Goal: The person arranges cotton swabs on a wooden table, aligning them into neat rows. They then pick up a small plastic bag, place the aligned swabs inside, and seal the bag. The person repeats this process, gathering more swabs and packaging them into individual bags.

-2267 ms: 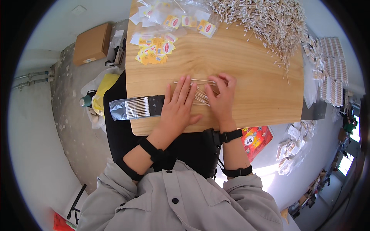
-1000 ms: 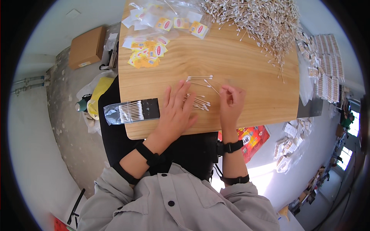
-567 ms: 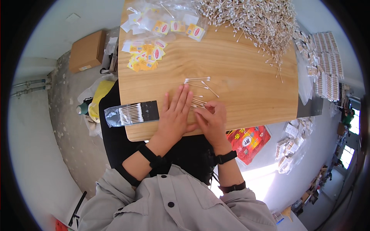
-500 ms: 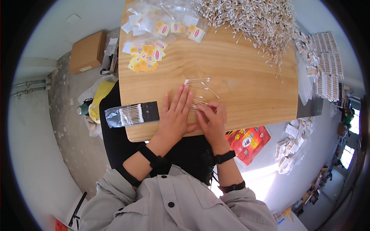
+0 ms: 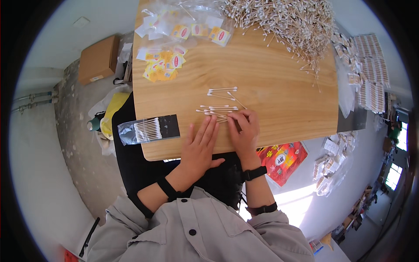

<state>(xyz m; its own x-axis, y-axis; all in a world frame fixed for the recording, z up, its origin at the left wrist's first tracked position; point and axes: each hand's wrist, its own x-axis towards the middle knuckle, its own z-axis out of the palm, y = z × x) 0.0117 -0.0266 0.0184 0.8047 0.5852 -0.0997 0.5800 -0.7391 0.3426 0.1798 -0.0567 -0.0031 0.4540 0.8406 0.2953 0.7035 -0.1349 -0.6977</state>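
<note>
Several loose cotton swabs (image 5: 217, 106) lie roughly crosswise in front of my hands on the wooden table. My left hand (image 5: 200, 140) is flat with its fingers stretched out, and its fingertips touch the near ends of the lowest swabs. Beside it, my right hand (image 5: 244, 131) is curled, thumb and forefinger closed around the right ends of those swabs; the exact grip is partly hidden. A little farther off lie a few more swabs (image 5: 222, 89), one of them slanting. Left of my left hand, a clear bag with a row of swabs (image 5: 147, 130) rests on a dark flat strip (image 5: 171, 126).
A large heap of swabs (image 5: 288, 22) covers the table's far right. Yellow printed cards (image 5: 161, 65) and clear bags (image 5: 159, 24) lie at the far left. Filled packs (image 5: 371, 70) are stacked beyond the right edge. A red printed bag (image 5: 283, 161) is below the near edge.
My left hand has drawn back toward me, uncovering swabs that were under its fingers. My right hand has shifted slightly right and away from me.
</note>
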